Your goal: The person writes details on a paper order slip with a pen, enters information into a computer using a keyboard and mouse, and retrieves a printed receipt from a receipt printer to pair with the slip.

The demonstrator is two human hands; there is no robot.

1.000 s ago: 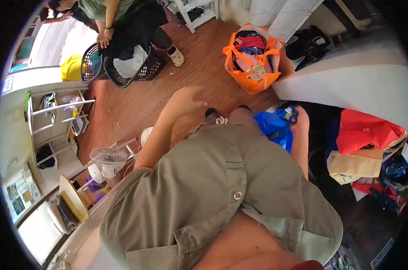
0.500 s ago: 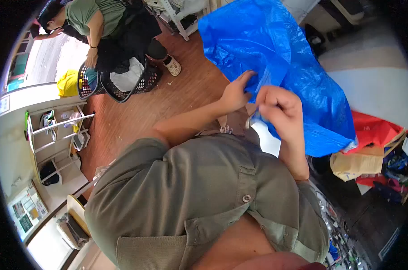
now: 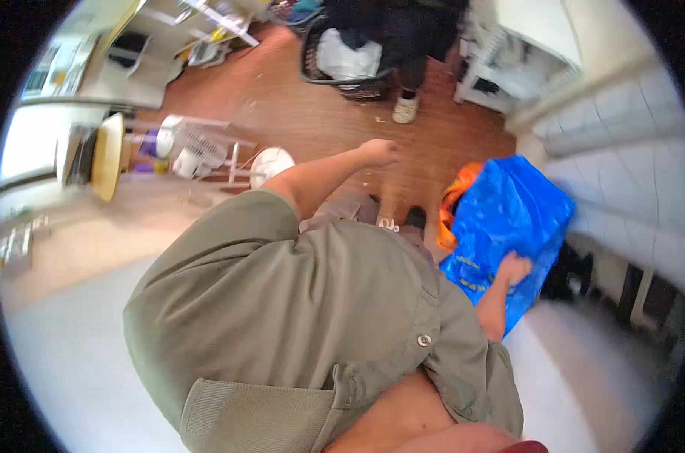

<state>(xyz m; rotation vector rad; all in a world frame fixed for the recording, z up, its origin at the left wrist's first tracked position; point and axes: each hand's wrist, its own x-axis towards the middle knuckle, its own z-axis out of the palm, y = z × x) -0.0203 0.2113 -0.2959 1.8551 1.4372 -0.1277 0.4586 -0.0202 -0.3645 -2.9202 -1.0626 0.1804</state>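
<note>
Along the right side, a glossy, creased blue bag [image 3: 520, 204] is overlapping an orange bag [image 3: 464, 180], and the right hand's [image 3: 514, 268] curled fingers are gripping the blue; the left hand [image 3: 378, 153] is hovering above wooden floor [image 3: 304, 121], its blurred fingers not revealing their spread, boards stretching toward a perforated black basket [image 3: 361, 90]

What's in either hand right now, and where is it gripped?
The right hand appears to hold the blue plastic bag on its side nearer the body; blur hides whether by handle or rim. The left hand holds nothing visible.
</note>
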